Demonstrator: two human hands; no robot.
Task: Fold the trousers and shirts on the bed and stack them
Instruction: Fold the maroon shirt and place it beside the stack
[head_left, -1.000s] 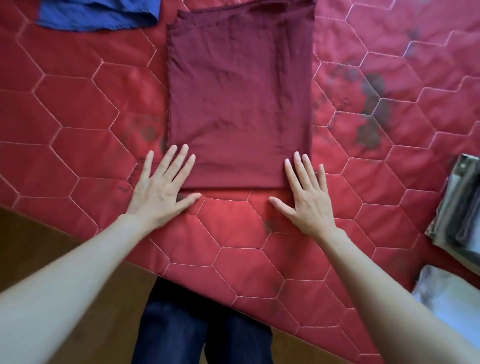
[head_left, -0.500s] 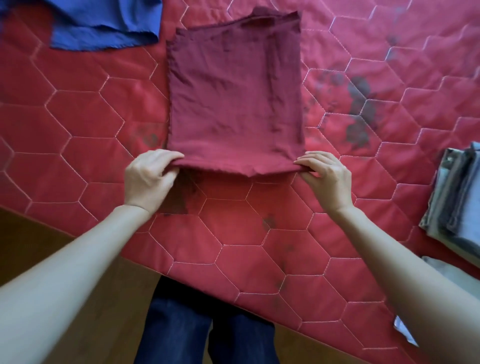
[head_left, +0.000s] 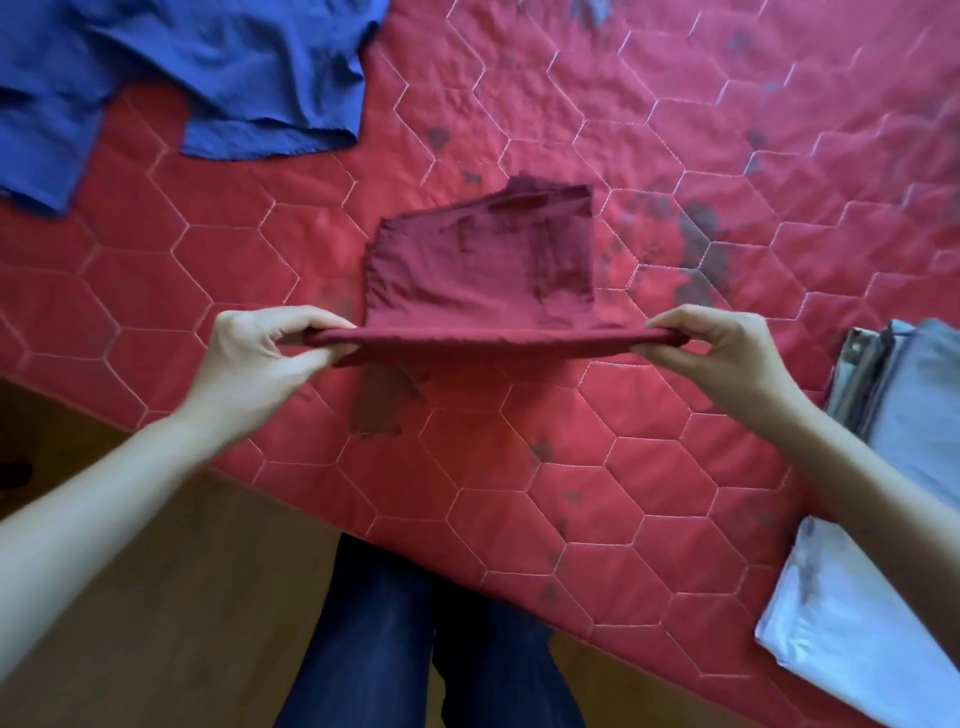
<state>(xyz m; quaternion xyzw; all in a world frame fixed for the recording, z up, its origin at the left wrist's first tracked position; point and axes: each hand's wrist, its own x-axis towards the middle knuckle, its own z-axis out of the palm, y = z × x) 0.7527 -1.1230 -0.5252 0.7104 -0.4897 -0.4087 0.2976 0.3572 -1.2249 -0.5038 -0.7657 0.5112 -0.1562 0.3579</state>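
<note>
A partly folded maroon garment (head_left: 478, 265) lies in the middle of the red quilted bed (head_left: 649, 467). Its near edge is raised off the quilt and stretched level between my hands. My left hand (head_left: 265, 353) pinches the left corner of that edge, and my right hand (head_left: 717, 343) pinches the right corner. The far end of the garment still rests on the bed. An unfolded blue garment (head_left: 208, 67) is spread at the far left.
A stack of folded grey and pale blue clothes (head_left: 904, 395) sits at the right edge of the bed, with a light blue folded piece (head_left: 831, 623) nearer me. The bed's near edge runs diagonally above a wooden floor (head_left: 182, 597), where my legs stand.
My hands went from lying flat beside the garment's near edge to gripping its corners, and they have lifted that edge up and away from me.
</note>
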